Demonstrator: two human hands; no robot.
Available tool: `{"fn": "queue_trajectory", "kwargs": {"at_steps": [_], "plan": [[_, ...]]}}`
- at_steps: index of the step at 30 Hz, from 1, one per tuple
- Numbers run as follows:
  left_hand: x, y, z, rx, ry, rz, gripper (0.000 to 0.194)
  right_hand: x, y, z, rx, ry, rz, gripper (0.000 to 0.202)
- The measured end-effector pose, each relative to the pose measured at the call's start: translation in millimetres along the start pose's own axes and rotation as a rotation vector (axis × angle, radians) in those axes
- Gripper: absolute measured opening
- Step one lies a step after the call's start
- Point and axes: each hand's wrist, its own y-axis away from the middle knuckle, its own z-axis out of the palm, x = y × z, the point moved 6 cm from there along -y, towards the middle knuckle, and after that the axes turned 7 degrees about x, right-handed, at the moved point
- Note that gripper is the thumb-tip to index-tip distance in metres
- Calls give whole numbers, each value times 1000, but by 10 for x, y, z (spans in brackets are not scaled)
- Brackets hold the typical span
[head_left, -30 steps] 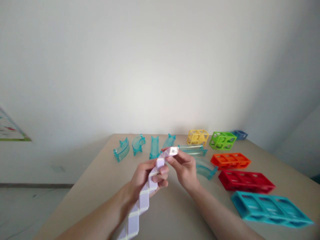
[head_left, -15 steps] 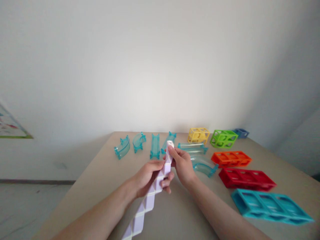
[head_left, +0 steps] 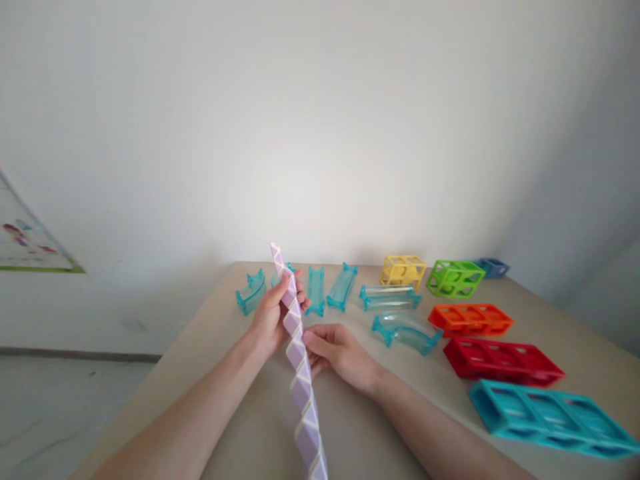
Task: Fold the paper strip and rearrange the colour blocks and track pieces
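Observation:
A long purple and white segmented strip [head_left: 299, 357] runs from above my hands down past the bottom edge of the view, over the table. My left hand [head_left: 274, 310] is wrapped round its upper part, thumb in front, and the narrow tip sticks up beyond the fingers. Lower down, my right hand [head_left: 337, 353] pinches the strip from its right side between thumb and fingers. The strip's near end is out of view. Behind my left hand, a curved clear teal piece is partly hidden.
Clear teal track pieces [head_left: 315, 291] lie along the back of the table [head_left: 210, 333]. To the right stand a yellow frame [head_left: 403, 271], a green frame [head_left: 455, 279], a blue one [head_left: 494, 268], an orange block [head_left: 471, 320], a red block [head_left: 503, 361] and a teal block [head_left: 553, 417].
The strip's tip has moved left and up, and the strip now slants the other way. My left hand has moved up along it; my right hand has shifted down and left.

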Motion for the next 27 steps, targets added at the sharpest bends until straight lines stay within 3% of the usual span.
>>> {"fn": "queue_trajectory", "kwargs": {"at_steps": [4, 10, 15, 20, 27], "plan": [[-22, -15, -40, 12, -60, 25, 34, 11, 13, 22, -36, -2, 14, 38], [-147, 55, -2, -5, -199, -31, 38, -9, -25, -29, 20, 40, -77, 36], [-200, 72, 21, -93, -307, -18, 37, -60, -61, -146, 181, 95, -227, 38], [-313, 112, 76, -270, -434, -44, 41, -153, -54, -334, 380, 131, -376, 35], [-329, 135, 127, -297, -372, -65, 34, -194, -32, -379, 440, 211, -430, 33]]}}
